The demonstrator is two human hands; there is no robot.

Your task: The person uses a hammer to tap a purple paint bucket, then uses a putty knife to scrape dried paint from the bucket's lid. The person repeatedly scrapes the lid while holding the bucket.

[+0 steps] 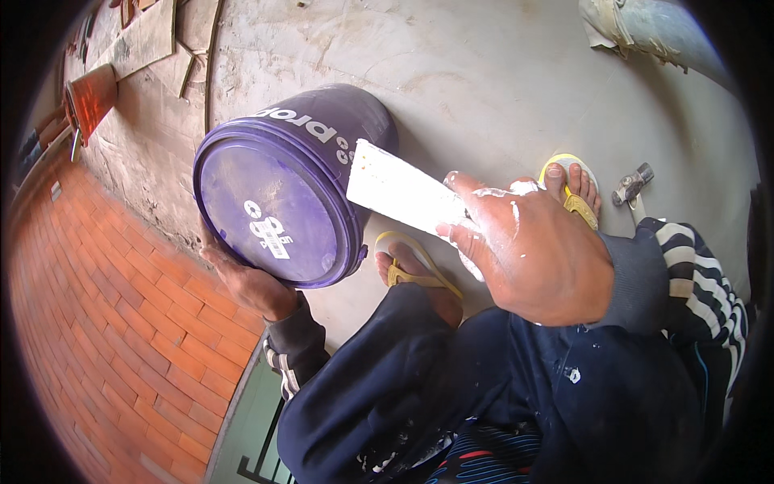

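Observation:
A purple plastic bucket [355,109] with its round lid [218,189] on is tilted on its side, the lid facing me. My left hand [251,282] grips it at the lower left of the lid's rim, with some fingers hidden behind the bucket. In my right hand [540,246] is a putty knife [403,187], its flat blade coated white. The blade points left and passes in front of the bucket's side; whether it touches cannot be made out. White smears mark my right thumb and knuckles.
A hammer [633,185] lies on the grey floor beside my right foot [571,189]. An orange bucket [90,97] stands far left near boards [149,40]. Red brick tiles [121,347] cover the lower left. A thick grey pipe-like piece [653,32] is at upper right.

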